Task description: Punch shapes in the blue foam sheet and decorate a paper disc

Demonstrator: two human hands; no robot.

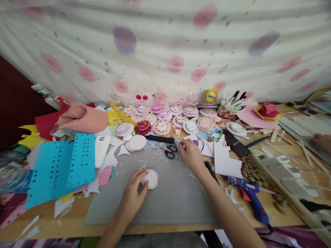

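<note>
My left hand [137,186] grips the left edge of a small white paper disc [152,179] between thumb and fingers, over the grey cutting mat [176,203]. Pencil-like lines show on the disc, and its outline is slightly angular. Farther forward, my right hand [190,153] has its fingers drawn together at the mat's far side. A narrow pale piece [177,144] shows at its fingertips; what the fingers hold is not clear. Just left of them lie black-handled scissors [170,151] and a long black-handled tool [160,138]. A larger stack of white discs [137,142] lies beyond my left hand.
Decorated paper hats [162,127] crowd the back. Blue dotted foam sheets [59,168] and a white device [102,151] lie left. At right are a blue glue gun [252,196], nutshell-like pieces [254,174], a power strip [287,182] and another person's hand [322,142].
</note>
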